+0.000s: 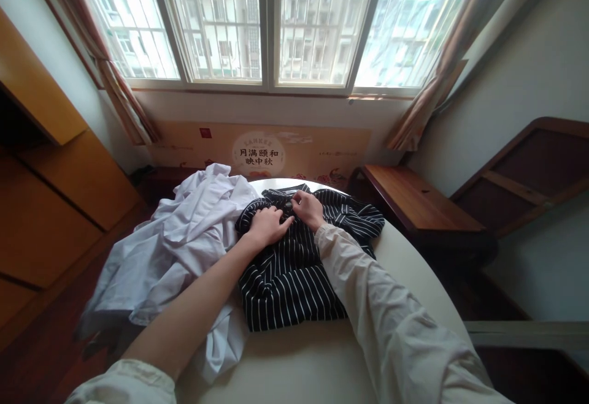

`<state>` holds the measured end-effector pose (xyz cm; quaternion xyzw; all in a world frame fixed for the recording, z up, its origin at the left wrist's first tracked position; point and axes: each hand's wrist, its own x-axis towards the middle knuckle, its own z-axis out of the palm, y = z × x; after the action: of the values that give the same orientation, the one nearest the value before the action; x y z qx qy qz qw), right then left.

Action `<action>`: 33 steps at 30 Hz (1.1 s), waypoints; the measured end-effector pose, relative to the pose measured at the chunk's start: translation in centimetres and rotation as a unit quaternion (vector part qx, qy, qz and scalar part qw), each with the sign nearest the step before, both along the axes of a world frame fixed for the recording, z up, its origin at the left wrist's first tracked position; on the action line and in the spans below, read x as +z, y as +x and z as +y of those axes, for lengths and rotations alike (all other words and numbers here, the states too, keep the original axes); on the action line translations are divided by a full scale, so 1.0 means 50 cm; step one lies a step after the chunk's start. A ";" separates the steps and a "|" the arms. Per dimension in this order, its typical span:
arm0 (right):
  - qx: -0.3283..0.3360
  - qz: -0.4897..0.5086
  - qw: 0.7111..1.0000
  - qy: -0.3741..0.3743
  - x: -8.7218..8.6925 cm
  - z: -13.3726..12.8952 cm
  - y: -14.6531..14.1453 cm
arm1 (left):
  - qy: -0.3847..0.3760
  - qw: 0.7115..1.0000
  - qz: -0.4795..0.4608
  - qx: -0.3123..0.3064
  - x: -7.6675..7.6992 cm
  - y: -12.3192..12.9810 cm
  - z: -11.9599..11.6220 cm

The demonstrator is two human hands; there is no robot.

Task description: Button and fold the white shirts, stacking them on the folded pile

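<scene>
A black garment with white stripes (pixel 294 287) lies bunched on the pale round table (pixel 414 269), its collar toward the window. My left hand (pixel 269 225) rests on its upper left part, fingers spread over the cloth. Near the collar, my right hand (pixel 307 209) is closed, thumb and fingers pinched together at the front of the garment. What the pinch holds is too small to make out. To the left, a heap of white cloth (pixel 184 238) touches the striped garment and hangs over the table's edge.
Beyond the table stand a flat printed box (pixel 322 140) and barred windows with curtains (pixel 124 103). A wooden desk (pixel 414 198) is at the right, beside a framed panel (pixel 529 177). Orange cabinets (pixel 50 208) line the left.
</scene>
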<state>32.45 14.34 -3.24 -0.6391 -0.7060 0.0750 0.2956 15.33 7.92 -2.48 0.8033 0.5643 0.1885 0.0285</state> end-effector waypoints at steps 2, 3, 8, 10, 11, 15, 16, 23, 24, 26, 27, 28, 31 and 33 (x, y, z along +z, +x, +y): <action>-0.003 0.056 0.998 0.024 0.005 -0.020 0.016 | -0.005 0.998 -0.047 0.038 0.003 0.011 0.008; 0.000 0.082 0.996 0.037 0.004 -0.032 0.024 | -0.008 0.995 -0.082 0.056 0.002 0.016 0.012; 0.081 0.166 0.976 0.118 -0.022 -0.097 0.044 | -0.025 0.939 -0.341 0.038 -0.033 0.027 0.031; 0.118 0.185 0.967 0.132 -0.036 -0.112 0.044 | -0.032 0.913 -0.407 -0.019 -0.053 0.025 0.039; 0.127 0.194 0.964 0.134 -0.042 -0.116 0.043 | -0.037 0.901 -0.430 -0.044 -0.062 0.023 0.042; 0.131 0.204 0.962 0.125 -0.050 -0.118 0.040 | -0.066 0.874 -0.471 -0.096 -0.076 0.017 0.045; 0.133 0.201 0.963 0.121 -0.049 -0.118 0.039 | -0.066 0.876 -0.467 -0.097 -0.075 0.016 0.043; 0.140 0.201 0.965 0.099 -0.041 -0.122 0.036 | -0.030 0.907 -0.409 -0.097 -0.065 0.019 0.032; 0.140 0.205 0.964 0.094 -0.041 -0.122 0.036 | -0.031 0.906 -0.411 -0.097 -0.064 0.018 0.032; 0.136 0.211 0.965 0.081 -0.042 -0.121 0.037 | -0.034 0.904 -0.417 -0.092 -0.064 0.018 0.032; 0.131 0.213 0.966 0.074 -0.043 -0.120 0.037 | -0.032 0.904 -0.417 -0.091 -0.064 0.018 0.032; 0.124 0.214 0.966 0.067 -0.044 -0.119 0.037 | -0.028 0.904 -0.417 -0.090 -0.064 0.018 0.032; 0.112 0.224 0.966 0.058 -0.047 -0.116 0.036 | -0.014 0.907 -0.412 -0.083 -0.063 0.018 0.032; 0.116 0.243 0.962 0.054 -0.050 -0.113 0.035 | -0.008 0.908 -0.414 -0.070 -0.062 0.019 0.031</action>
<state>34.20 8.70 -5.72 -0.4983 -0.6856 0.2237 0.4812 16.26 9.48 -5.59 0.6905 0.4455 0.4968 0.2794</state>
